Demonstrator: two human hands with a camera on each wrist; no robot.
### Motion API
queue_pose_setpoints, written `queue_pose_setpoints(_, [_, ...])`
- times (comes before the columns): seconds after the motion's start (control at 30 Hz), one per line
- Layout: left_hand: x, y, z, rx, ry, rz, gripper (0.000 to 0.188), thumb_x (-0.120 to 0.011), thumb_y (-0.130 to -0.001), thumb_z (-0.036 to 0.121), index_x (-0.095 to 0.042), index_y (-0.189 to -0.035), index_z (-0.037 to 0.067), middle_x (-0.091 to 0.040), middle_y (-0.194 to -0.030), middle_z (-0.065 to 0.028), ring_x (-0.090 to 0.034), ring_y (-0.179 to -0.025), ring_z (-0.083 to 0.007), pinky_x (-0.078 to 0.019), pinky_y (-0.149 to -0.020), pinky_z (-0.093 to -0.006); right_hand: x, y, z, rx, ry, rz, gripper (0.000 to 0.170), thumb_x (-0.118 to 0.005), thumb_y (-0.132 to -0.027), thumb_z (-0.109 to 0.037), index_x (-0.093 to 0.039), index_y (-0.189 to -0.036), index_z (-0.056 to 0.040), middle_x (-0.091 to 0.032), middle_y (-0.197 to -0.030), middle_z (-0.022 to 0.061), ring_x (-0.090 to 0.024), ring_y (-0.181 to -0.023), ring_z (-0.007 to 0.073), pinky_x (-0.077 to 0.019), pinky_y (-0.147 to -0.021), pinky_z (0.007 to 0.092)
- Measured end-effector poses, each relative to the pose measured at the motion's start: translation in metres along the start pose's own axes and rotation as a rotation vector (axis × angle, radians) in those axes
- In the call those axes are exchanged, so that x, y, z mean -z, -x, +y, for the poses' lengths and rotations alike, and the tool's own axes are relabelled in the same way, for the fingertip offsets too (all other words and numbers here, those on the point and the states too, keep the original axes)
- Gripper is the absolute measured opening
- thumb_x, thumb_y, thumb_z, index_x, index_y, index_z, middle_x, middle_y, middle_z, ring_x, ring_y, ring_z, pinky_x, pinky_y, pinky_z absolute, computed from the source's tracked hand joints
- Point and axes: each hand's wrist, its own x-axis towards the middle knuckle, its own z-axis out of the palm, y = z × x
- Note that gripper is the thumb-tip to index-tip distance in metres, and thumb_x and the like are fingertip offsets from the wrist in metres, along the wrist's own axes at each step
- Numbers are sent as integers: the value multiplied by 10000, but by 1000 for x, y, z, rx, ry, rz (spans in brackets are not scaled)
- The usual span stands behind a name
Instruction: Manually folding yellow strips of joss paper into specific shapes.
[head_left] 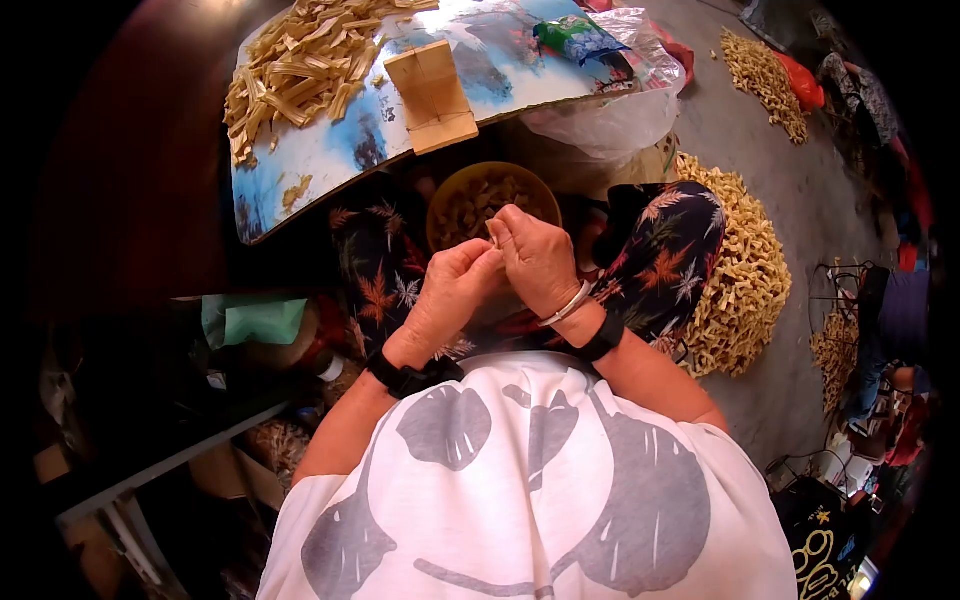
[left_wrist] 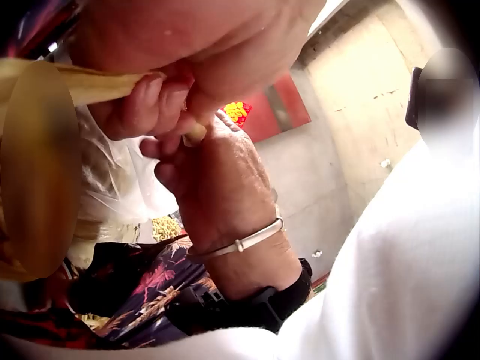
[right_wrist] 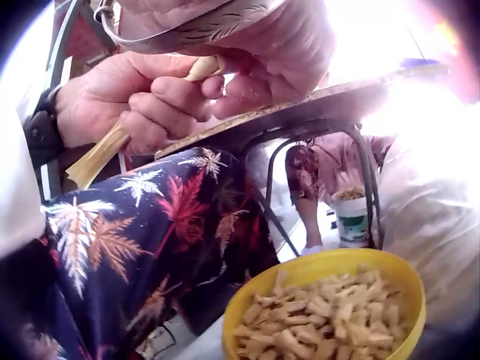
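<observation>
Both hands meet over the lap, above a yellow bowl (right_wrist: 405, 300) of short pale pieces. The left hand (head_left: 458, 285) grips a pale yellow, flat dried strip (right_wrist: 105, 154); its splayed tail sticks out below the fingers in the right wrist view. At the thumb side, the strip's other end forms a folded, knot-like bulge (right_wrist: 204, 69). Thumb and fingers of the right hand (head_left: 540, 260), which wears a silvery bracelet (left_wrist: 259, 237), pinch at that end, close against the left fingertips. The palm partly hides the right fingers.
A blue-and-white table (head_left: 345, 165) ahead bears a heap of strips (head_left: 300, 65), an angled wooden stand (head_left: 432, 95) and a green-blue packet (head_left: 578, 38). A clear plastic bag (head_left: 620, 120) hangs at its edge. Right of the knee lies a large pile of pieces (head_left: 745, 280).
</observation>
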Motion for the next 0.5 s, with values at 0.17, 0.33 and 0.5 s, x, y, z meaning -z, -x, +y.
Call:
queue_pose_setpoints(0.17, [6, 0, 4, -193, -342, 65, 218, -614, -975, 170, -641, -835, 4, -508, -636, 56, -432, -587, -20, -342, -503, -197, -2, -3, 7, -50, -199, 46, 225, -611, -957, -253, -594, -890, -39, -646, -716, 141, -632, -576, 295, -489, -523, 344])
queue_pose_setpoints(0.33, [9, 1, -6, -141, -316, 154, 189, -617, -973, 158, -642, -860, 8, -504, -639, 61, -424, -580, -13, -331, -494, -190, 9, 1, 7, -439, -716, -341, 213, -655, -945, -279, -605, -929, -73, -585, -684, -12, -548, -578, 55, -432, -501, 217])
queue_pose_setpoints(0.5, [13, 2, -10, -143, -189, 126, 166, -615, -973, 150, -651, -880, 18, -505, -670, 75, -415, -584, -4, -318, -498, -178, 12, 6, 7, -536, -973, -404, 181, -714, -893, -216, -597, -929, -83, -556, -713, -60, -475, -595, 18, -378, -495, 180])
